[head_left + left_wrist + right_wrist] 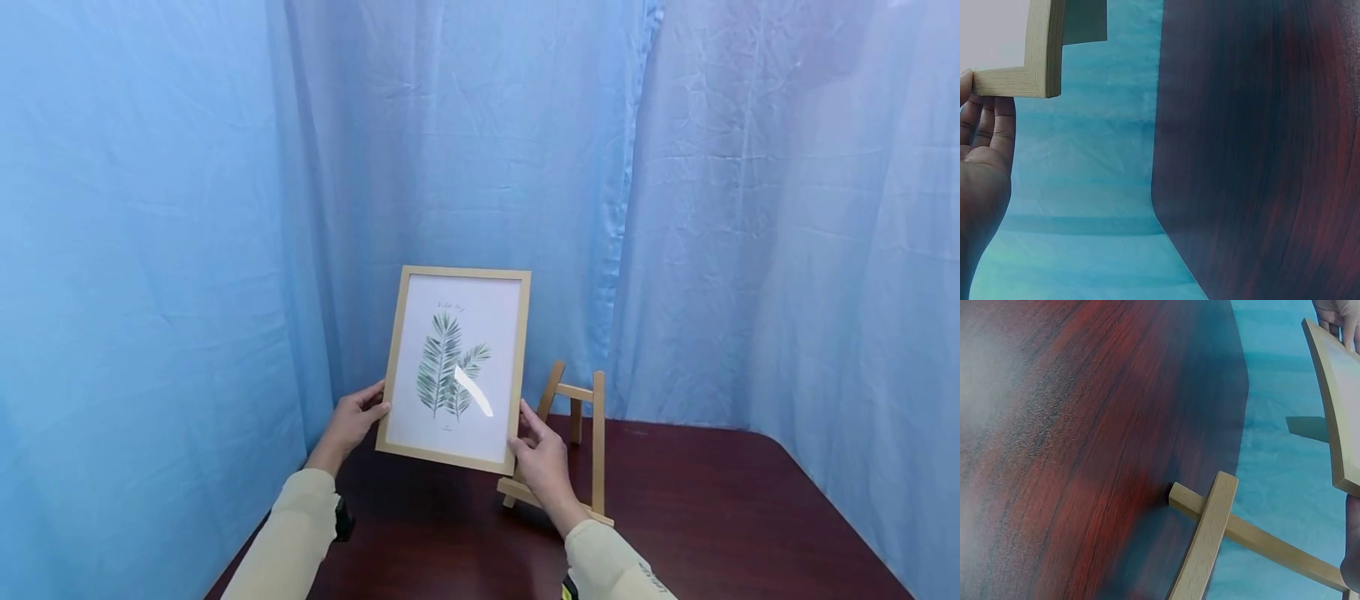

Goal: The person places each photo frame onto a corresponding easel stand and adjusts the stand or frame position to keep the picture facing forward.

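A picture frame (525, 333) with a pale wood border and a print of green leaves is held up above the table, tilted a little. My left hand (355, 423) pinches its lower left side, thumb on the front and fingers behind. On the lower right side, my right hand (542, 454) grips the border the same way. A small wooden easel (597, 442) stands on the table just behind and beside the right hand, partly hidden by it. The left wrist view shows a frame corner (1041, 81) above the left fingers (1004, 128), with a dark flap jutting from the back.
The dark red wood table (712, 500) has a rounded far right corner. Blue curtains (465, 150) hang behind it and along both sides, close to the left arm. The easel's ledge (525, 492) sticks out near the right wrist.
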Available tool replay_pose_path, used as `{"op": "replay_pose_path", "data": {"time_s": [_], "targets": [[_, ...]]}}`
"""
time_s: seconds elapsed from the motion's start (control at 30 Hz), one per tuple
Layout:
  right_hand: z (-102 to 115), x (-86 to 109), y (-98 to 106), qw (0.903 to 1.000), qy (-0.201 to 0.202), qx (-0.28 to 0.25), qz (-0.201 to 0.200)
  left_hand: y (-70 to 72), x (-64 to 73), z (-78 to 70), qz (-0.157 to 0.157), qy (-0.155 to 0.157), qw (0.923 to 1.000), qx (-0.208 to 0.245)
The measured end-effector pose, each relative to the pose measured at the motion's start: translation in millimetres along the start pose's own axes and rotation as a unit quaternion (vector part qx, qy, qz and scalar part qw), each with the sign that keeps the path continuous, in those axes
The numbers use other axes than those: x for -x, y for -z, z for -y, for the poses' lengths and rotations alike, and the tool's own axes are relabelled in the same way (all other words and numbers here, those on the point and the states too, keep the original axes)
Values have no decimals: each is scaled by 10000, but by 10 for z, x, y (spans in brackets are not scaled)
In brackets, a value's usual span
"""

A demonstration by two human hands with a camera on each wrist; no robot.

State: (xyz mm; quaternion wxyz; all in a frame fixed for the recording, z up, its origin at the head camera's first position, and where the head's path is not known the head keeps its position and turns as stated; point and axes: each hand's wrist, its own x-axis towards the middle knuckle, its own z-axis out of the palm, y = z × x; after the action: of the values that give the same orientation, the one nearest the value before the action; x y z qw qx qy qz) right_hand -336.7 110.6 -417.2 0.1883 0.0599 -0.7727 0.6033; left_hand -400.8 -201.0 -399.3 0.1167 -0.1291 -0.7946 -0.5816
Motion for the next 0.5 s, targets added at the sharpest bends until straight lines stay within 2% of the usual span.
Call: {"op": "replay_pose_path", "data": {"time_s": [0.07, 0.13, 0.5], "targets": [[-8, 11, 13, 10000, 41, -20, 9, -12, -10, -4, -13, -13, 10000, -26], [-19, 17, 22, 10000, 64, -31, -7, -32, -59, 78, -77, -14, 10000, 1], [-68, 58, 120, 9998, 192, 36, -91, -161, -80, 77, -110, -141, 9998, -83]]}}
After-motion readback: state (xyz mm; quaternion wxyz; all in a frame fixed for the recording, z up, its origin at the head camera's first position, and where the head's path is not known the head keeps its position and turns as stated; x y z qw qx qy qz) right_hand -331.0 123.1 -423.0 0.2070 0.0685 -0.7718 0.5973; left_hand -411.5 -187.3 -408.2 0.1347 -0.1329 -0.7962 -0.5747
